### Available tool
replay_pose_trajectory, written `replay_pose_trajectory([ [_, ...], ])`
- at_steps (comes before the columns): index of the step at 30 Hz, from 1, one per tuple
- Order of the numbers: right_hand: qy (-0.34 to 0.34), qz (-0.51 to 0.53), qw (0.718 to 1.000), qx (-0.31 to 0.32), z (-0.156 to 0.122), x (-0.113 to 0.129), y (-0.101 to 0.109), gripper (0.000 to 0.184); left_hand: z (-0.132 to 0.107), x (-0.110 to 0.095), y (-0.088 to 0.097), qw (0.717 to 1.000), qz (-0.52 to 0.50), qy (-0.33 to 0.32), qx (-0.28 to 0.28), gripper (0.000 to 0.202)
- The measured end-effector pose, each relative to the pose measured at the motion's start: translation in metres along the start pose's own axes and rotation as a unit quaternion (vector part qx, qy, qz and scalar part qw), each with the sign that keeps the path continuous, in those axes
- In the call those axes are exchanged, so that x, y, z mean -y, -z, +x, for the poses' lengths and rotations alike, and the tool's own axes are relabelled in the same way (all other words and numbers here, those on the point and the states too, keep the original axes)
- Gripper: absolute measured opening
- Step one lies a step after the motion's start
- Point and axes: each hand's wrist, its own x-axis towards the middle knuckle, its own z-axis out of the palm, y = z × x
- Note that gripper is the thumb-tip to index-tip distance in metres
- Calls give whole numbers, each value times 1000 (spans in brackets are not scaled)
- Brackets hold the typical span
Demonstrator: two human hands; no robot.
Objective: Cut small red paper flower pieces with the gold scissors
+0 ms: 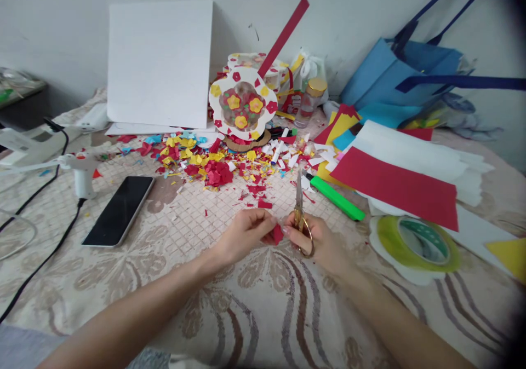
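In the middle of the head view, my left hand pinches a small piece of red paper between thumb and fingers. Close beside it, my right hand has a pair of gold-handled scissors hooked in its fingers, the blades pointing away from me. The fingertips of my right hand reach to the edge of the red paper; whether they grip it too is hard to make out. Past my hands lies a heap of red paper pieces among yellow, white and blue scraps.
A phone and a white glue gun with a black cable lie left. Rightward are a green cutter, red paper and a tape roll. A flower-decorated paper piece, a jar and a blue bag stand behind.
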Motion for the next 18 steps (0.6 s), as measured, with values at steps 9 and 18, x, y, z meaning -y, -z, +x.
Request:
replay_pose_trajectory([
  [9, 2, 30, 999, -39, -1, 0, -3, 27, 1, 4, 1, 998, -61, 17, 8, 31],
  [18, 42, -21, 995, 94, -8, 0, 10, 51, 5, -11, 19, 996, -82, 42, -11, 26],
])
